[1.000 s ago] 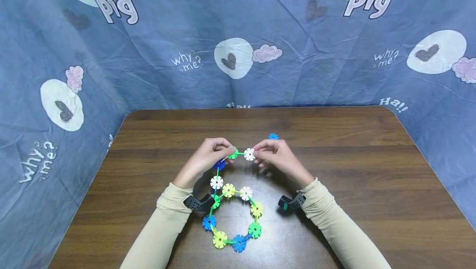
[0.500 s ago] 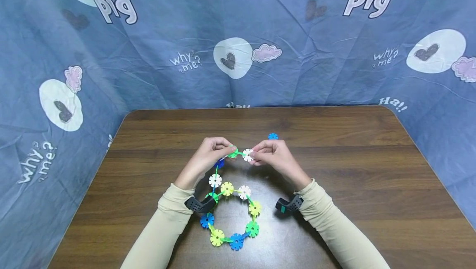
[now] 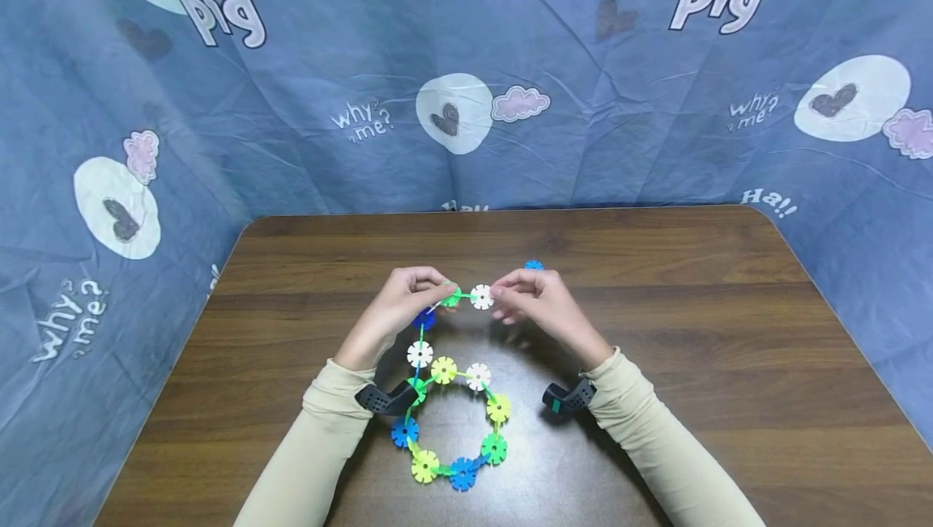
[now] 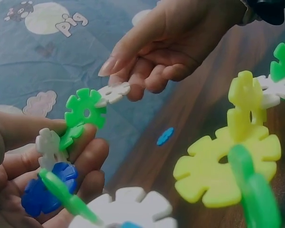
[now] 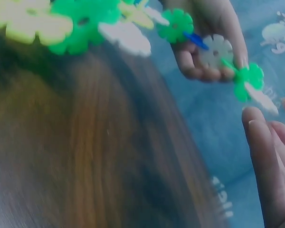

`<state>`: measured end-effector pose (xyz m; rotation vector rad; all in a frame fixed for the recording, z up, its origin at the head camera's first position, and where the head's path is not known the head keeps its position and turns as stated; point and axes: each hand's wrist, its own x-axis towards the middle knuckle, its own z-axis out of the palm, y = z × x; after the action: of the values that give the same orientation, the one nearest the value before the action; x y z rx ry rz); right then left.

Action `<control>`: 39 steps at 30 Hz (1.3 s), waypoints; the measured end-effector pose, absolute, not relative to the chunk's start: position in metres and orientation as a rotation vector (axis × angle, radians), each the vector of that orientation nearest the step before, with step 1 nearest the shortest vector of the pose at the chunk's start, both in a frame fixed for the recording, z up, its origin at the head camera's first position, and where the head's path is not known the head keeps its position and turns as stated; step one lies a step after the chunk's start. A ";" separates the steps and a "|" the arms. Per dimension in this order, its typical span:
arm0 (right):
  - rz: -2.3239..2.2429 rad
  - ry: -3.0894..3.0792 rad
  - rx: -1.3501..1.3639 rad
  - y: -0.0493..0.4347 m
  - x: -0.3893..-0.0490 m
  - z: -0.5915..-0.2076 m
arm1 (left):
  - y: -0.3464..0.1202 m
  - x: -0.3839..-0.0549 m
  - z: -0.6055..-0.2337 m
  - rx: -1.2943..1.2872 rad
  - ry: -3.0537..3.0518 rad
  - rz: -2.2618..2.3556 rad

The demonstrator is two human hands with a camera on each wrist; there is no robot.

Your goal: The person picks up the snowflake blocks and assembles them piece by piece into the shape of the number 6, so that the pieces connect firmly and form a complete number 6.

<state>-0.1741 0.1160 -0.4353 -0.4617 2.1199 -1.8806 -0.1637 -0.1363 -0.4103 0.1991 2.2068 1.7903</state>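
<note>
My left hand (image 3: 408, 294) pinches a green notched plastic disc (image 4: 72, 137) in a chain of interlocking flower-shaped discs. Another green disc (image 4: 84, 110) and a white end disc (image 4: 115, 93) stick out toward my right hand (image 3: 538, 297). The right fingers lie at the white disc's edge; its thumb (image 4: 108, 66) stands off the disc in the left wrist view. Below the left hand hang a dark blue disc (image 3: 424, 318) and a white disc (image 3: 419, 354). These join a ring of discs on the table, including a yellow disc (image 3: 425, 467) and a blue disc (image 3: 462, 474).
A loose blue disc (image 3: 534, 265) lies on the wooden table (image 3: 692, 333) beyond the right hand. A blue printed cloth (image 3: 328, 41) hangs behind the table's far edge. Dark bands (image 3: 568, 397) are worn on both wrists.
The right thumb and fingers come onto the white end disc, then ease off toward its edge. Both hands and the chain shift slightly left in the head view.
</note>
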 end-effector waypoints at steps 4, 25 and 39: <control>-1.769 2.325 -0.463 0.127 -0.181 -0.436 | -0.138 -0.165 -0.411 0.194 2.218 1.775; -0.999 2.941 -0.332 0.143 -0.218 -0.456 | -0.138 -0.165 -0.415 0.200 2.213 1.779; -1.175 2.790 -0.286 0.149 -0.224 -0.459 | -0.139 -0.166 -0.415 0.192 2.213 1.775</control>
<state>-0.2236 0.1494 -0.4594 -0.2865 2.7896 -1.1746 -0.1658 -0.1389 -0.4146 0.1924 2.2130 1.7746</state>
